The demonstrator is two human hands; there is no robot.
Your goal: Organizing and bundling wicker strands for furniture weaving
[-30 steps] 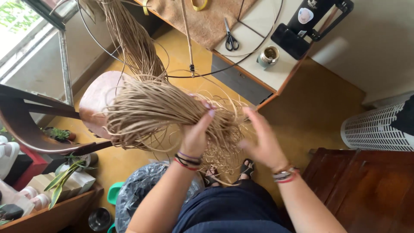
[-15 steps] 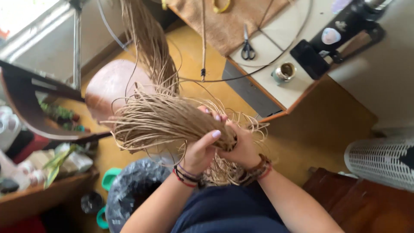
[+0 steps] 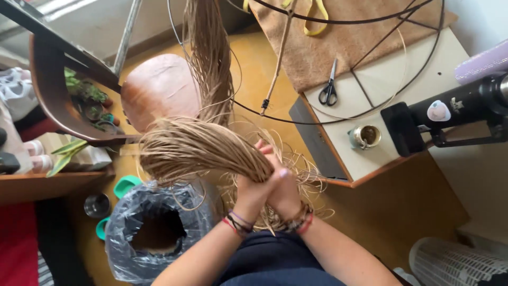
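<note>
A thick bundle of tan raffia strands fans out to the left above my lap. Both hands are clasped tightly together around its gathered end. My left hand wraps the strands from the left, and my right hand presses against it from the right. Loose frayed ends stick out around and below the hands. Another hank of the same fibre hangs down from the top of the view. Both wrists wear bracelets.
A wire hoop frame rests over a white table carrying scissors, a small tin and a burlap cloth. A bin lined with a black bag stands at lower left, beside a brown chair.
My hands have drawn closer together and now clasp the bundle's end as one. The strands have gathered into a tighter fan pointing left. The view has shifted slightly.
</note>
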